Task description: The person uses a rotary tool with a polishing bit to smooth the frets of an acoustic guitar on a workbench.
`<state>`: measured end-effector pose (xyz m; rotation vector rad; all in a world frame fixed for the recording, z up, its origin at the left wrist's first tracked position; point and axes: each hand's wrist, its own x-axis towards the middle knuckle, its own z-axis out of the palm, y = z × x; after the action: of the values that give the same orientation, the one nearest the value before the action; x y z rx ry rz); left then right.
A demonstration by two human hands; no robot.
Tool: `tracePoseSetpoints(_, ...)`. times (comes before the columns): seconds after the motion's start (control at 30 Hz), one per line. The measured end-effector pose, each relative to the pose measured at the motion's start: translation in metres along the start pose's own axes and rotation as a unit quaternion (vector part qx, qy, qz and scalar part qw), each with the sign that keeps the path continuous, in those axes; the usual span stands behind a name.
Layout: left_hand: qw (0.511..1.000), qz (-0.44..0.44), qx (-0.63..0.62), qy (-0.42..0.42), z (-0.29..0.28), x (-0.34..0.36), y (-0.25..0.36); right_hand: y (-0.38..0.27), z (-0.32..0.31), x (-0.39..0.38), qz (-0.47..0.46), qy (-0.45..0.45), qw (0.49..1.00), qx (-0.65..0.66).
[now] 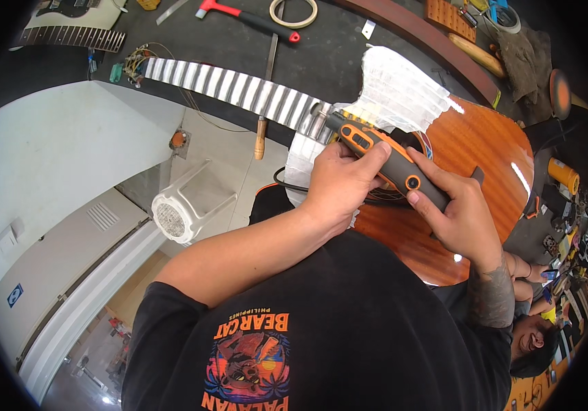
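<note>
An acoustic guitar with a glossy orange-brown body [485, 157] lies in front of me, white tape [400, 85] over part of its top and striped white along its neck [232, 89]. My left hand [348, 178] and my right hand [455, 205] both grip a grey-and-orange rotary tool [376, 147], left nearer the nose, right around the rear. The tool's metal tip sits at the neck's body end; whether it touches cannot be told. The tool partly covers the soundhole, and a black cord loops below my left hand.
Along the dark bench [191, 38] lie a red hammer [249, 20], a tape roll [294, 8], a file [261, 137] and another guitar [68, 38]. A white stool [184, 205] stands below left. A co-worker [533, 342] is at lower right, beside cluttered tools and an orange canister [561, 175].
</note>
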<state>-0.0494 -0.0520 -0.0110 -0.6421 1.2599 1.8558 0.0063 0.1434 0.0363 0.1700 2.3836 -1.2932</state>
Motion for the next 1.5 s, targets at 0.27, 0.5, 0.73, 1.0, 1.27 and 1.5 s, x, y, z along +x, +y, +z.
tracePoseSetpoints(0.27, 1.0, 0.006, 0.01, -0.005, -0.001, 0.006, -0.002, 0.006, 0.0, 0.003, -0.014, 0.005, 1.0, 0.021)
tracePoseSetpoints(0.5, 0.999, -0.008, 0.031, -0.002, 0.0, 0.009, 0.003, 0.008, -0.004, 0.006, 0.005, -0.005, 0.999, 0.047)
tracePoseSetpoints(0.73, 0.999, -0.007, 0.041, 0.008, 0.004, 0.009, 0.008, 0.007, -0.008, 0.008, 0.016, -0.011, 0.998, 0.059)
tracePoseSetpoints(1.0, 0.999, -0.009, 0.038, 0.014, 0.006, 0.01, 0.008, 0.01, -0.008, 0.009, 0.025, -0.018, 0.997, 0.07)
tracePoseSetpoints(1.27, 0.999, -0.01, 0.041, 0.013, 0.008, 0.008, 0.01, 0.011, -0.008, 0.008, 0.023, -0.014, 0.998, 0.062)
tracePoseSetpoints(1.5, 0.999, -0.001, 0.039, 0.01, 0.007, 0.009, 0.008, 0.01, -0.008, 0.009, 0.031, -0.017, 0.997, 0.07)
